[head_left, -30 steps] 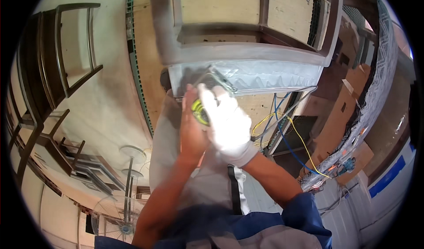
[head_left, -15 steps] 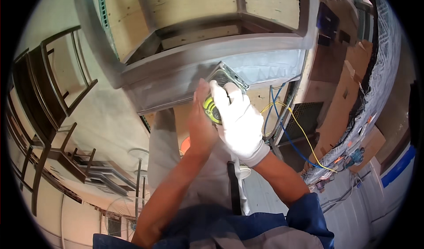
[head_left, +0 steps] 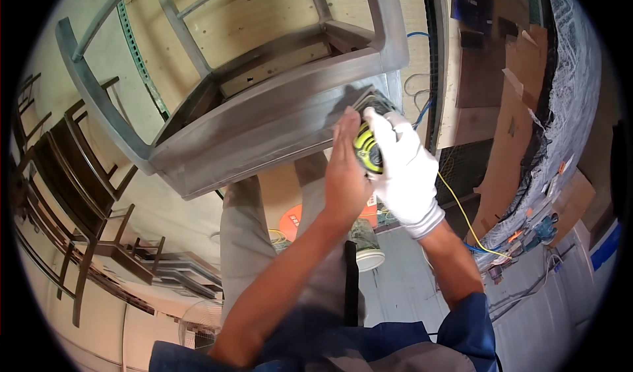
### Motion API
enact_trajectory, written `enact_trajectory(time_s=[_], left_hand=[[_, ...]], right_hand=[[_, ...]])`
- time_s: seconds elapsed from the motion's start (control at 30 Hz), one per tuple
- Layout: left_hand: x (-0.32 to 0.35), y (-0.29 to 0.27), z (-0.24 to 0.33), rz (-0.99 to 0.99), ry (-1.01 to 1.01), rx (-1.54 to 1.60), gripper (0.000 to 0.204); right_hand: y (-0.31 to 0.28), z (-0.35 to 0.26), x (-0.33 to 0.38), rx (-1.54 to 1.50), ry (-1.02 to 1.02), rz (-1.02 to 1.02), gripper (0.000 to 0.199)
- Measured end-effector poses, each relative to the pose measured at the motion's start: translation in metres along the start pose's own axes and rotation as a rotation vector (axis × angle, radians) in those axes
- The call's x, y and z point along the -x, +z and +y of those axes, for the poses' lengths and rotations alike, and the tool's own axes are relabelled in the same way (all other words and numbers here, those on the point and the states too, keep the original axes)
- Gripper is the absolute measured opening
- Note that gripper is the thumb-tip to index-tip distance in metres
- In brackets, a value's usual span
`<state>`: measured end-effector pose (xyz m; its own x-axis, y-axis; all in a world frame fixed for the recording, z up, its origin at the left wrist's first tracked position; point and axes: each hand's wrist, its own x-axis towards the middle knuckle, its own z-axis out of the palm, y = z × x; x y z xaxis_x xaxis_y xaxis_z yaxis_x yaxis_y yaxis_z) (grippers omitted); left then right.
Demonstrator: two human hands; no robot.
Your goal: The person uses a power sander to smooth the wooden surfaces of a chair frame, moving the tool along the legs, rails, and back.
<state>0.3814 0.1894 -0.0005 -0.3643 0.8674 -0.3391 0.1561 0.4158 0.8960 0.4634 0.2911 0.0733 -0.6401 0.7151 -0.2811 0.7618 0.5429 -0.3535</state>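
A grey-coated wooden chair frame [head_left: 264,118] lies tipped in front of me, its seat rail running from lower left to upper right. A yellow-green and black hand sander [head_left: 366,149] presses against the right end of that rail. My right hand [head_left: 405,171], in a white glove, is wrapped over the sander's top. My bare left hand [head_left: 344,171] lies flat against the sander's left side, fingers pointing up. Most of the sander is hidden between the two hands.
Dark wooden chairs [head_left: 72,174] stand stacked at the left. Below the hands sit an orange bucket [head_left: 298,221] and a white-rimmed can [head_left: 366,243]. Blue and yellow cables [head_left: 455,207] trail right, toward cardboard sheets [head_left: 511,128] and a plastic-wrapped bundle [head_left: 560,108].
The view has swung so the chair frame now sits tilted and further left. Both hands with the sander have moved right along the rail to its end.
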Motion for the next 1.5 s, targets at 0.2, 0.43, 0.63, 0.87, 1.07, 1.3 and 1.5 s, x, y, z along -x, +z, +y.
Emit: enact_trajectory(time_s=[0.2, 0.43, 0.63, 0.87, 1.07, 1.3, 1.5], left_hand=[[0.008, -0.017, -0.003, 0.058, -0.056, 0.089, 0.074], [0.039, -0.104, -0.041, 0.083, -0.117, 0.062, 0.075], [0.063, -0.169, -0.064, 0.183, -0.137, 0.052, 0.069], [0.093, -0.248, -0.102, 0.283, -0.396, 0.226, 0.073], [0.108, -0.275, -0.088, 0.438, -0.465, 0.298, 0.069], [0.099, -0.221, -0.095, 0.456, -0.436, 0.481, 0.069], [0.069, -0.15, -0.056, 0.426, -0.334, 0.288, 0.082]], right_hand=[[0.01, -0.023, 0.001, 0.049, -0.003, -0.045, 0.078], [0.044, -0.113, -0.007, 0.123, -0.073, -0.108, 0.07], [0.067, -0.192, -0.014, 0.118, -0.109, -0.148, 0.074], [0.102, -0.28, -0.031, 0.168, -0.255, -0.117, 0.058], [0.117, -0.317, -0.047, 0.143, -0.449, -0.061, 0.035], [0.096, -0.257, -0.044, 0.19, -0.513, -0.025, 0.039], [0.064, -0.173, -0.04, 0.185, -0.456, -0.049, 0.048]])
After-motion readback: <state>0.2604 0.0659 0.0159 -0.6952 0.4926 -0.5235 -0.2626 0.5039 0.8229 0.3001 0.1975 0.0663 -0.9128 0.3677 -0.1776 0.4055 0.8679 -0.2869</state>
